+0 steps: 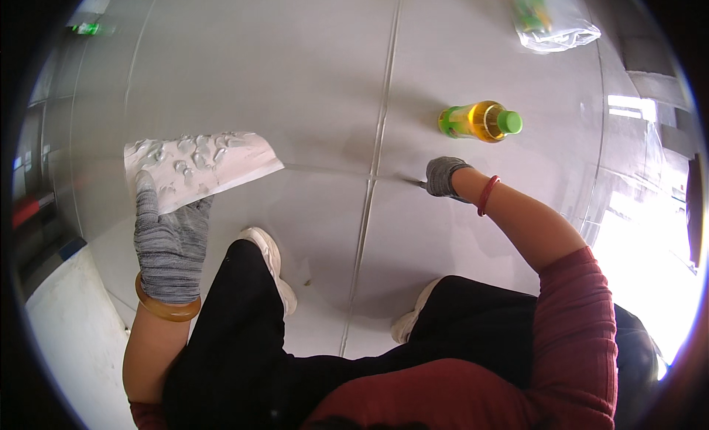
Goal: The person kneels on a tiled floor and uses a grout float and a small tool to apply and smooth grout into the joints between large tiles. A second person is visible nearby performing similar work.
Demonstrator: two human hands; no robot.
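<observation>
My left hand, in a grey knit glove, grips a pale, stiff sheet by its near edge, thumb on top. Several lumps of grey paste lie spread over the sheet's upper face. To the right, my right hand, also gloved, is closed low over the tiled floor. A thin dark tool tip sticks out of that fist toward a tile joint; the rest of it is hidden, so its kind is unclear. A bottle of yellow drink with a green cap lies just beyond the right hand.
A clear plastic bag with something green and yellow inside sits at the far right. Another small green item is at the far left. Beside my left arm stands a white panel-like object. My shoes rest on the tiles between my hands and body.
</observation>
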